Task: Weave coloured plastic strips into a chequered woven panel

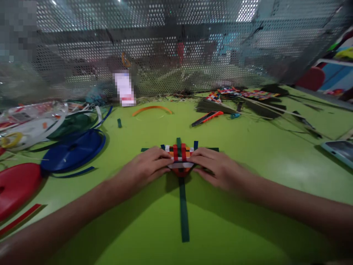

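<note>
2 hands (150,163) (219,165) hold 1 woven piece (180,159), 1 cutter (207,118) beyond.

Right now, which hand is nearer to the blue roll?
Left. The left hand is to the right of the blue roll, at the left side of the woven piece; the right hand is farther, at the piece's right side.

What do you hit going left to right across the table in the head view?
Red roll → blue roll → left hand → woven strip piece → right hand → blue-edged device at the right edge.
</note>
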A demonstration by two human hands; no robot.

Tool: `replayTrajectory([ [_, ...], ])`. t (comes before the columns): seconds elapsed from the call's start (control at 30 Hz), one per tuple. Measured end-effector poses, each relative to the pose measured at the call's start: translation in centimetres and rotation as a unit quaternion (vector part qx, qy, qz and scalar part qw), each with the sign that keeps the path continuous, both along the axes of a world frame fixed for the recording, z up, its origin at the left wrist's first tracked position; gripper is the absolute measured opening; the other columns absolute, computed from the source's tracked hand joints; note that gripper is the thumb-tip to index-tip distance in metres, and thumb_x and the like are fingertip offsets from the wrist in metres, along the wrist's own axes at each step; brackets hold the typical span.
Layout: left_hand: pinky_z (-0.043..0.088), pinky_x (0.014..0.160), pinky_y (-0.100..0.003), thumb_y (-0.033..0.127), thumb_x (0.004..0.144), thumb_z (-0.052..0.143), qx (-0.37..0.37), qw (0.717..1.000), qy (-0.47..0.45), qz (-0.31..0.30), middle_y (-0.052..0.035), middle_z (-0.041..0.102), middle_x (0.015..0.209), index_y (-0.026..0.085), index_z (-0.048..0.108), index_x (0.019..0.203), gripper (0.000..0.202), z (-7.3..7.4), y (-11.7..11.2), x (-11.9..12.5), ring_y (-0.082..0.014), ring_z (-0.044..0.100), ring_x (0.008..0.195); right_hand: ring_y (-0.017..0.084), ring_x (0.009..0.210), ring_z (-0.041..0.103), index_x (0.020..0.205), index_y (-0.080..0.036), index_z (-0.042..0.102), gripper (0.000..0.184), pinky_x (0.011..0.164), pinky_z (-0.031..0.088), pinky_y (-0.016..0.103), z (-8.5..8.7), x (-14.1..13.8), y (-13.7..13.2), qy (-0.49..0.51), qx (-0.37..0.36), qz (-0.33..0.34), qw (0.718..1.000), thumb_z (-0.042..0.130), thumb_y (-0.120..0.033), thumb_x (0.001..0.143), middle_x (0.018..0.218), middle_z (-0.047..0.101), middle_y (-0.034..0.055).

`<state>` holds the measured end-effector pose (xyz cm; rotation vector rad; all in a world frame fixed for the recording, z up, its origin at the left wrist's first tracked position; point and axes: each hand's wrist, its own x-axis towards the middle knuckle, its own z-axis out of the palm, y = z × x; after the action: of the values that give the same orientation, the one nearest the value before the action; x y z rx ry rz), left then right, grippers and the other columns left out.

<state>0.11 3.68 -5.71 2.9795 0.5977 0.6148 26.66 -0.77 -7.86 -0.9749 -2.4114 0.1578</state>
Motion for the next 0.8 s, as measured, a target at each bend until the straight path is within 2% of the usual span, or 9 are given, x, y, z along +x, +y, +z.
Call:
replayTrajectory([
  [0.13,0.057,0.083,-0.036,0.019,0.100,0.051,-0.004,1.000,0.018,-0.014,-0.0117,0.071,0.107,0.014,0.068,0.111,0.021,0.5,0.4,0.1,-0.0217,0.066,0.094,0.024,0.098,0.068,0.118,-0.014,0.068,0.036,0.084,0.058,0.039,1.6,-0.4,0.7,-0.044,-0.057,-0.020,0.997,0.050,-0.002,0.089,0.112,0.070,0.0142],
  [0.3,0.057,0.086,-0.038,0.015,0.099,0.046,0.000,0.999,0.040,-0.001,-0.0122,0.069,0.117,0.017,0.064,0.121,0.028,0.5,-0.2,-0.3,-0.0241,0.066,0.103,0.022,0.089,0.067,0.107,-0.016,0.073,0.023,0.079,0.054,0.034,3.9,-0.8,2.0,-0.071,-0.158,-0.007,0.985,0.056,-0.009,0.093,0.098,0.072,0.0108],
  [0.4,0.057,0.090,-0.041,0.016,0.102,0.040,0.025,0.999,0.021,-0.019,-0.0122,0.069,0.119,0.019,0.062,0.121,0.029,-0.2,-0.5,-0.7,-0.0247,0.064,0.108,0.020,0.085,0.065,0.104,-0.018,0.073,0.022,0.076,0.051,0.032,3.8,-0.8,2.3,-0.049,-0.205,-0.013,0.978,0.059,-0.007,0.091,0.093,0.071,0.0086],
  [0.53,0.057,0.091,-0.040,0.016,0.103,0.038,-0.005,1.000,-0.012,-0.021,-0.0132,0.067,0.123,0.017,0.057,0.129,0.033,-1.1,-0.5,-1.0,-0.0242,0.062,0.111,0.020,0.083,0.061,0.096,-0.017,0.068,0.012,0.075,0.048,0.032,2.8,-0.6,2.6,-0.032,-0.245,-0.047,0.968,0.058,-0.011,0.092,0.096,0.066,0.0083],
  [0.63,0.056,0.087,-0.037,0.017,0.104,0.039,-0.011,0.999,-0.040,-0.013,-0.0112,0.068,0.119,0.017,0.060,0.125,0.030,-1.4,-0.3,-0.7,-0.0227,0.063,0.106,0.017,0.079,0.059,0.090,-0.019,0.064,0.008,0.070,0.046,0.029,2.5,-0.3,2.9,-0.008,-0.293,-0.061,0.954,0.058,-0.013,0.091,0.093,0.064,0.0047],
  [0.8,0.056,0.080,-0.037,0.017,0.103,0.041,-0.031,0.997,-0.064,-0.004,-0.0083,0.069,0.115,0.021,0.063,0.120,0.028,-1.7,0.0,-0.4,-0.0219,0.063,0.099,0.014,0.072,0.056,0.087,-0.021,0.060,0.013,0.061,0.042,0.025,2.7,-0.2,3.0,0.029,-0.357,-0.088,0.930,0.058,-0.008,0.084,0.089,0.063,0.0013],
])
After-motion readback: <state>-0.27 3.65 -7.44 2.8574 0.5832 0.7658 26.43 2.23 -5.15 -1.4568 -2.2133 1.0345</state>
